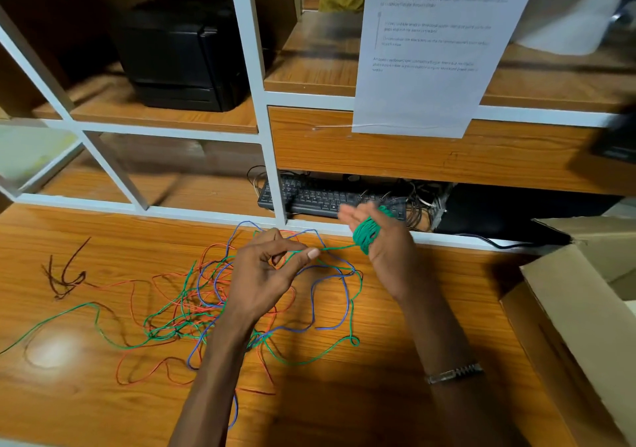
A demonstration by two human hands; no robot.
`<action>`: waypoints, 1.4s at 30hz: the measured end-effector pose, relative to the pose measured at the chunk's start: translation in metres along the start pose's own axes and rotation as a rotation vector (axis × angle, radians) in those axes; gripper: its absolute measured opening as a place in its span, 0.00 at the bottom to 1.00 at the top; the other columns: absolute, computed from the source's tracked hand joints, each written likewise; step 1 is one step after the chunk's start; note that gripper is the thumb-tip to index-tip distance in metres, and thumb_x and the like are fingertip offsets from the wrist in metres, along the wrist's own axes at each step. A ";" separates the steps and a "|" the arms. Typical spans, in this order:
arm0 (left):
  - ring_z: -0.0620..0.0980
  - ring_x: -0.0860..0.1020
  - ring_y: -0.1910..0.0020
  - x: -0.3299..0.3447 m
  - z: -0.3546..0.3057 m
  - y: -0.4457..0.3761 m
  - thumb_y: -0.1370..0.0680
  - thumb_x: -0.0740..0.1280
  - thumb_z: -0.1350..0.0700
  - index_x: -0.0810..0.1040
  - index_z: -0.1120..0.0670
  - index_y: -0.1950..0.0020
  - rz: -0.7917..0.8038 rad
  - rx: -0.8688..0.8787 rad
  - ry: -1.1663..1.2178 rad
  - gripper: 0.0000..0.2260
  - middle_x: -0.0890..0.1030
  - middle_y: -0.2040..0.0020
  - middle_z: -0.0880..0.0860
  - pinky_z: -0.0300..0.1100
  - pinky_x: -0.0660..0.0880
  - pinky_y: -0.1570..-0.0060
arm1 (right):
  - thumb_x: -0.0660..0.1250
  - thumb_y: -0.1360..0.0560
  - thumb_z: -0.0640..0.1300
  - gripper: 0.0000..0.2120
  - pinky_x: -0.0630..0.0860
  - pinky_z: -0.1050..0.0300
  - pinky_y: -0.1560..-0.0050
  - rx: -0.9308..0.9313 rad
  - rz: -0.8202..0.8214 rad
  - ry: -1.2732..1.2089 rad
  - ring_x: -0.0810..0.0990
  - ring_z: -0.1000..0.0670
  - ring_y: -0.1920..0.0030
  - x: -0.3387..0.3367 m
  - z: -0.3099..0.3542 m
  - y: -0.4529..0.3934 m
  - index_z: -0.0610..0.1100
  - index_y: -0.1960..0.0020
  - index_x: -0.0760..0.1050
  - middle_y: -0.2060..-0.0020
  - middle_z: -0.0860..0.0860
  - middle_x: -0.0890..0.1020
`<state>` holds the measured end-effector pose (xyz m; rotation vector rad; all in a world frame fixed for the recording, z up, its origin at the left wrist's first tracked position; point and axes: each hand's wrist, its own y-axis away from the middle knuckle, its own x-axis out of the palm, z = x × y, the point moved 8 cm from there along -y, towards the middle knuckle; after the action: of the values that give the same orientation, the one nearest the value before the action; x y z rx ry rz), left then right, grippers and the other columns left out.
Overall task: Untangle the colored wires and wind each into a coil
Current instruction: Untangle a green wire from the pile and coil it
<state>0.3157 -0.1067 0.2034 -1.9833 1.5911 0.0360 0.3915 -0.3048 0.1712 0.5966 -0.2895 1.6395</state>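
While the left hand (265,274) pinches the green wire (335,247) | it runs taut rightward to the green coil (366,235) wrapped on the right hand (378,240), fingers loosely open | tangle (213,302) lies on desk (103,395) below-left.

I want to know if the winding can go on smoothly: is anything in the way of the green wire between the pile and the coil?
Yes. The green wire runs free from the left hand to the coil on the right hand, but behind it the wire still crosses the red wire and blue wire in the tangle on the desk.
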 end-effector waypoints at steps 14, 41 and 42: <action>0.49 0.74 0.60 0.011 0.004 -0.006 0.24 0.74 0.43 0.86 0.40 0.55 -0.004 -0.018 0.053 0.03 0.74 0.65 0.51 0.44 0.69 0.56 | 0.47 0.21 0.72 0.50 0.74 0.62 0.79 0.596 0.741 0.315 0.79 0.47 0.77 0.053 -0.053 0.055 0.23 0.45 0.78 0.67 0.35 0.83; 0.46 0.69 0.69 0.029 0.011 -0.001 0.29 0.78 0.39 0.86 0.44 0.58 0.145 -0.066 0.050 0.10 0.75 0.68 0.47 0.45 0.68 0.68 | 0.45 0.18 0.71 0.45 0.77 0.58 0.66 0.507 0.470 0.660 0.81 0.45 0.70 0.023 -0.057 0.046 0.34 0.51 0.84 0.65 0.37 0.84; 0.45 0.69 0.68 0.026 0.013 -0.002 0.29 0.77 0.39 0.87 0.44 0.58 0.126 -0.059 0.052 0.10 0.74 0.68 0.48 0.45 0.67 0.67 | 0.44 0.17 0.70 0.43 0.75 0.60 0.70 0.524 0.531 0.605 0.80 0.47 0.74 0.032 -0.056 0.053 0.37 0.52 0.86 0.67 0.39 0.84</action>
<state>0.3294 -0.1240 0.1842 -1.9397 1.7656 0.0827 0.3257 -0.2582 0.1494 0.3887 0.4827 2.3455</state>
